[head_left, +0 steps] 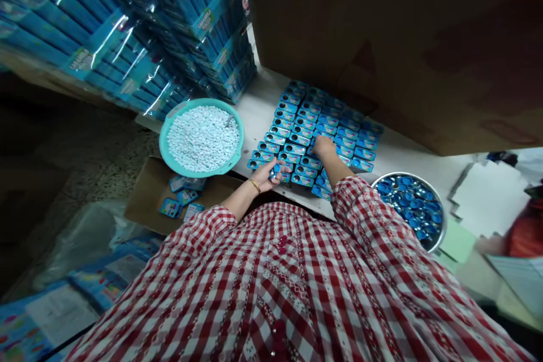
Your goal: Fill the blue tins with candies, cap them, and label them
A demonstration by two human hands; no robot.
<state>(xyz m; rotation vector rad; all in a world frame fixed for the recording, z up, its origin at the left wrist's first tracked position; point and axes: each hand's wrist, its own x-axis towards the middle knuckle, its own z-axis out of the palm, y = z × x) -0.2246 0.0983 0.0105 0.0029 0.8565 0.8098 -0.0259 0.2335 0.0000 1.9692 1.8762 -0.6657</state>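
Note:
Rows of small open blue boxes [316, 124] lie packed together on the white table [394, 153]. My left hand [269, 174] sits at the near left corner of the rows, fingers curled round a few small blue pieces [276, 169]. My right hand [323, 145] reaches further in and rests on the boxes in the middle of the rows, fingers bent down; what is under them is hidden. A gold bangle is on my left wrist. Red and white checked sleeves cover both arms.
A teal basin [169, 147] of white tablets stands left of the rows. A metal bowl [441, 237] of blue caps is at the right. Shrink-wrapped blue cartons [139, 28] are stacked behind, a brown cardboard box [382, 39] looms above, and a low carton [144, 203] holds loose boxes.

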